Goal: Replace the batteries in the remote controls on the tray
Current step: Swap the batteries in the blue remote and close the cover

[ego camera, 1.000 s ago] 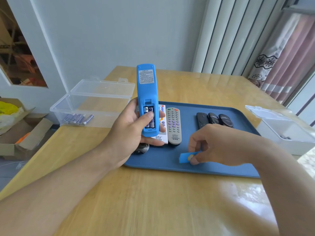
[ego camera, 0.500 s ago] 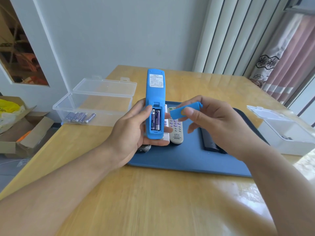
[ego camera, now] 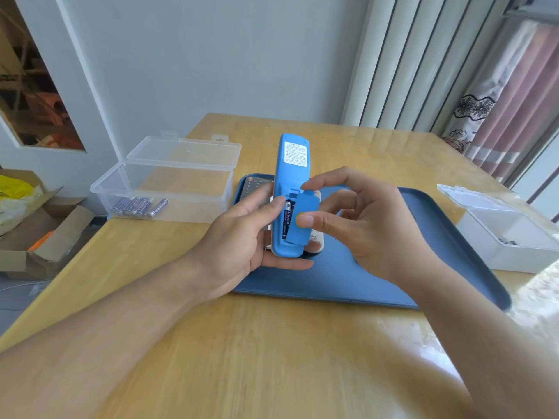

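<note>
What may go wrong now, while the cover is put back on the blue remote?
1. The cover sits askew over the compartment, one battery visible beside it; pressed like this, it may jam or miss its slot.
2. The right hand pinches the cover only with fingertips, so it could slip onto the tray.
3. The left hand holds the remote by its lower end; a hard push may tip it.

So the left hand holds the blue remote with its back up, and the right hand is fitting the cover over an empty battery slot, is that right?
Not quite: the slot is not empty. The head view shows a battery in it, beside the cover. The left hand does hold the blue remote, and the right hand pinches the cover.
</note>
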### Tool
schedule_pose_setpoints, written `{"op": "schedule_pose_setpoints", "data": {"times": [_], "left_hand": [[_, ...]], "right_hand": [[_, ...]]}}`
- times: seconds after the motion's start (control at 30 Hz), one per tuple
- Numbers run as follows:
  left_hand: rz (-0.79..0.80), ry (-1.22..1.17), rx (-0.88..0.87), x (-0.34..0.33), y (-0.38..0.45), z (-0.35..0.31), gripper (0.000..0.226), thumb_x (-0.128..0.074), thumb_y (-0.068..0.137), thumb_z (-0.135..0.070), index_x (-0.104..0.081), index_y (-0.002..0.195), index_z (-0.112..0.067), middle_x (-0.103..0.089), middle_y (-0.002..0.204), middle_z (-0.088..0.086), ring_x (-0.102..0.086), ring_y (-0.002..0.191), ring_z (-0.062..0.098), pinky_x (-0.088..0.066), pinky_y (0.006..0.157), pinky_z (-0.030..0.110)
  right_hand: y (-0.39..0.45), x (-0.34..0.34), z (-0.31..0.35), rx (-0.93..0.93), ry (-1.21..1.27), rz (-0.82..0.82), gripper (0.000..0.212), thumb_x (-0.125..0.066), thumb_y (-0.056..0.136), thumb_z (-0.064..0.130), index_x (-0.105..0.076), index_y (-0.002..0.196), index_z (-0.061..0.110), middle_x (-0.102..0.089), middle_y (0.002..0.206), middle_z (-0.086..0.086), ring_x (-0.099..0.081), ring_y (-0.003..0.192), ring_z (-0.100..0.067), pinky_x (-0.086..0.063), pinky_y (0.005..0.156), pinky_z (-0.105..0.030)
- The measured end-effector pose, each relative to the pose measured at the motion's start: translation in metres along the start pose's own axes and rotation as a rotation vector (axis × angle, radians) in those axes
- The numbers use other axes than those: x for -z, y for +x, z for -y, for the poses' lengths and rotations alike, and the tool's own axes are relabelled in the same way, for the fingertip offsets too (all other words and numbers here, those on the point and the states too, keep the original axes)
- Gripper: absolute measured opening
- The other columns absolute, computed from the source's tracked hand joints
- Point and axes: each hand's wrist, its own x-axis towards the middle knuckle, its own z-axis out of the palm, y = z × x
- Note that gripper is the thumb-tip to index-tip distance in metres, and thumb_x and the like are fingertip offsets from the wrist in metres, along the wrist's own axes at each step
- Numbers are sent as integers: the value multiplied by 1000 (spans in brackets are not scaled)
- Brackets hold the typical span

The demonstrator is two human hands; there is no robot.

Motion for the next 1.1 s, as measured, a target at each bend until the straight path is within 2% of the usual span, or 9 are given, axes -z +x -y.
{"op": "schedule_pose_setpoints", "data": {"times": [0.17, 0.33, 0.47, 0.6, 0.93, 1.1], "left_hand": [[12, -12, 8, 1, 0, 1, 36, -38, 106, -26, -59, 135, -28, -67, 128, 18, -67, 108, 50, -62, 80, 51], [26, -24, 11, 3, 2, 1, 37, -39, 105, -27, -58, 136, -29, -69, 127, 14, -68, 109, 48, -61, 83, 52], [22, -15, 10, 2, 1, 1, 36, -38, 106, -26, -57, 137, -29, -66, 131, 16, -65, 111, 51, -61, 82, 52], [12, -7, 15, 2, 1, 2, 36, -37, 108, -24, -57, 138, -30, -66, 132, 17, -66, 110, 51, -61, 83, 53], [6, 1, 4, 2, 1, 3, 37, -38, 107, -24, -56, 139, -29, -65, 131, 19, -65, 110, 52, -61, 81, 53], [18, 0, -22, 1, 2, 4, 41, -45, 97, -33, -58, 136, -32, -67, 129, 18, -64, 113, 52, -59, 86, 57]], "right_hand": [[-1, -3, -2, 44, -63, -4, 27, -85, 76, 20, -70, 93, 35, -66, 69, 8, -47, 52, -5, -34, 52, -10], [-3, -9, -4, 72, -62, -32, 28, -85, 76, 14, -72, 95, 31, -64, 78, -3, -50, 64, -7, -43, 54, -7], [0, -9, -7, 66, -126, -70, 28, -83, 79, 25, -69, 96, 41, -66, 78, 11, -54, 69, -6, -41, 59, -16], [0, -8, -8, 63, -150, -68, 27, -83, 79, 26, -69, 98, 40, -64, 77, 14, -54, 69, -6, -40, 59, -17], [0, -8, -9, 51, -197, -88, 28, -85, 77, 29, -71, 100, 37, -66, 77, 8, -54, 64, -6, -38, 59, -13], [1, -10, -5, 7, -153, -156, 43, -90, 70, 26, -64, 103, 32, -66, 73, 1, -53, 61, -7, -41, 55, -10]]}}
